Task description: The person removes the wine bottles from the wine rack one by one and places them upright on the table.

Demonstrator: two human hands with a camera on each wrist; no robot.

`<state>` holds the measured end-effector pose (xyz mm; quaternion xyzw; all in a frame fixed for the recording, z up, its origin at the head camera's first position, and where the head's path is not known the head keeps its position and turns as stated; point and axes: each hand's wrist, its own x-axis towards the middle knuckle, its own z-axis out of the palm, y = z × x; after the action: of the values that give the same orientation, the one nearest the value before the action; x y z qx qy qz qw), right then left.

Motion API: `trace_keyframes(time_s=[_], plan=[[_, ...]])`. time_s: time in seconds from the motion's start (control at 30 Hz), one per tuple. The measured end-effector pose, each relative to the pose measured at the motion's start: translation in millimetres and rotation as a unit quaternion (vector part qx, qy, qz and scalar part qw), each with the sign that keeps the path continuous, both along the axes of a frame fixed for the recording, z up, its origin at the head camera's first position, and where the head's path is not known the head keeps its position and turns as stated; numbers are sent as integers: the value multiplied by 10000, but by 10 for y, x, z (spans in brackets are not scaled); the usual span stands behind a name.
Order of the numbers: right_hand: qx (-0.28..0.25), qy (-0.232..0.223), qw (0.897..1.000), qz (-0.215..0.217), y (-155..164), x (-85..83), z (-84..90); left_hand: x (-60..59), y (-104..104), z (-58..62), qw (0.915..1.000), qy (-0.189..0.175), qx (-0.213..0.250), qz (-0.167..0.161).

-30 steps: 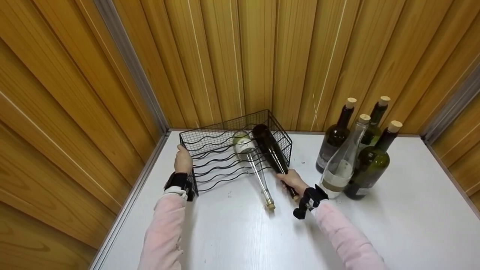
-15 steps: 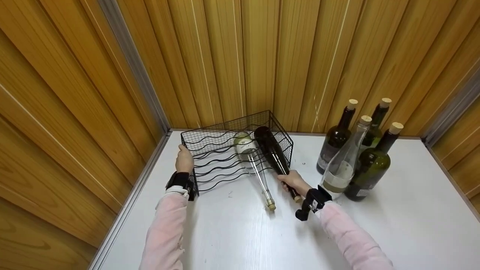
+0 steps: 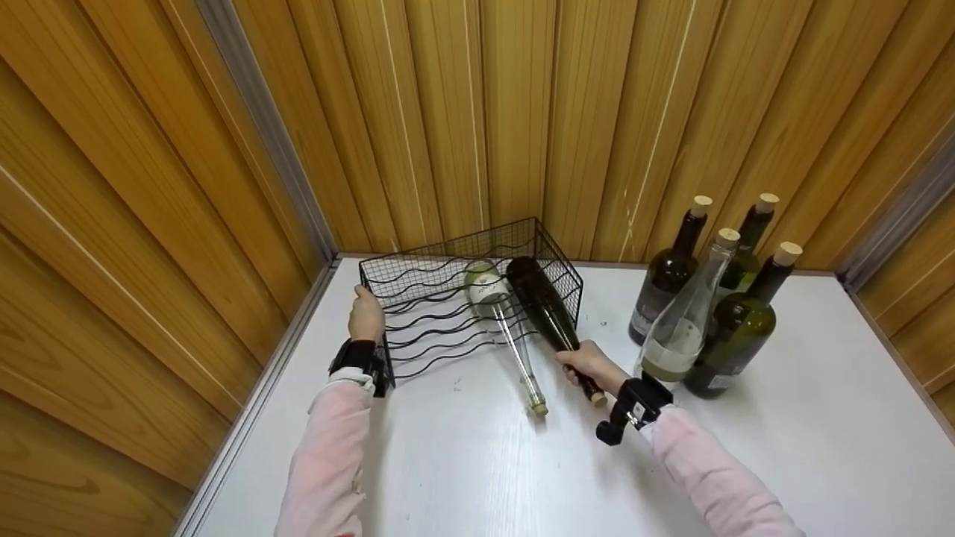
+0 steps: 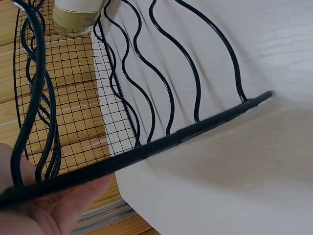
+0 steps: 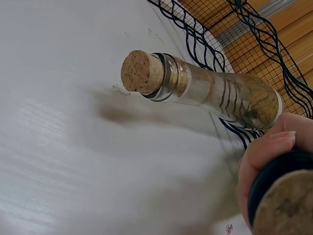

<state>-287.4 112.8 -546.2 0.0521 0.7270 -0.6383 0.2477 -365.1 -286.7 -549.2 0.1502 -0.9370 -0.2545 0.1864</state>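
A black wire wine rack (image 3: 403,267) with wavy bars stands at the back of the white table. My left hand (image 3: 367,317) grips its left end; in the left wrist view the fingers curl under the frame bar (image 4: 181,133). Two corked bottles lie slanting across the bars, necks toward me. The left one is a clear wine bottle (image 3: 513,350) with a pale label. To its right lies a dark wine bottle (image 3: 543,306), its neck held by my right hand (image 3: 595,365). In the right wrist view, the cork (image 5: 288,208) pokes out past the fingers.
Several corked bottles stand upright on the right: a clear bottle (image 3: 675,343) in front, a green bottle (image 3: 735,335) beside it, and dark ones behind. Wood-patterned walls (image 3: 507,112) close off the back and left. The clear bottle's neck (image 5: 195,83) lies close beside my right hand.
My right hand has moved slightly toward me and to the right, drawing the dark bottle a little forward along the rack. The left hand keeps its grip, and the clear bottle lies as before.
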Motion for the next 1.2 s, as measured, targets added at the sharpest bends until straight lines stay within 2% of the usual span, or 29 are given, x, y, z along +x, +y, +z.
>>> trace_keyframes(time_s=[0.1, 0.13, 0.2, 0.23, 0.27, 0.33, 0.37, 0.43, 0.5, 0.63, 0.67, 0.7, 0.73, 0.77, 0.87, 0.9, 0.93, 1.07, 1.2], plan=[[40, -24, 10000, 19, 21, 44, 33, -85, -35, -101, 9998, -129, -18, 124], [45, -34, 10000, 25, 27, 57, 45, 22, 33, 53, 9996, -238, 79, 96], [35, -46, 10000, 39, 43, 80, 68, 317, 213, 459, 9983, -520, 280, 11], [33, -33, 10000, 57, 52, 88, 78, 432, 284, 612, 9980, -549, 324, -13], [20, -33, 10000, 73, 60, 94, 89, 542, 352, 757, 9978, -550, 378, -30], [-20, -36, 9999, 104, 74, 109, 112, 689, 446, 926, 9985, -430, 343, -40], [-31, -37, 9999, 123, 83, 119, 123, 701, 454, 938, 9985, -428, 351, -41], [-80, -75, 9998, 178, 98, 140, 147, 633, 423, 862, 9980, -423, 459, 31], [-164, -162, 9996, 187, 117, 165, 171, 502, 338, 683, 9988, -283, 402, 0], [-329, -327, 9987, 215, 164, 224, 212, -88, -58, -122, 9997, 236, 11, 40], [-349, -356, 9985, 221, 179, 240, 220, -191, -128, -255, 9997, 244, -35, 25], [-359, -375, 9984, 244, 191, 257, 229, -269, -193, -380, 9991, 406, -138, -19], [-387, -389, 9981, 274, 206, 269, 231, -254, -184, -374, 9991, 393, -162, 34], [-412, -394, 9979, 305, 222, 284, 237, -159, -131, -244, 9997, 260, -50, 8], [-379, -370, 9979, 369, 259, 330, 257, 240, 125, 289, 9995, -196, 239, -17], [-374, -364, 9979, 386, 271, 345, 266, 354, 195, 421, 9996, -173, 221, -19], [-352, -358, 9979, 402, 283, 359, 272, 463, 270, 577, 9990, -339, 302, 18], [-270, -320, 9981, 455, 337, 417, 313, 465, 285, 598, 9987, -426, 281, 25], [-221, -276, 9975, 613, 399, 459, 371, 451, 277, 594, 9995, -234, 232, 12]])
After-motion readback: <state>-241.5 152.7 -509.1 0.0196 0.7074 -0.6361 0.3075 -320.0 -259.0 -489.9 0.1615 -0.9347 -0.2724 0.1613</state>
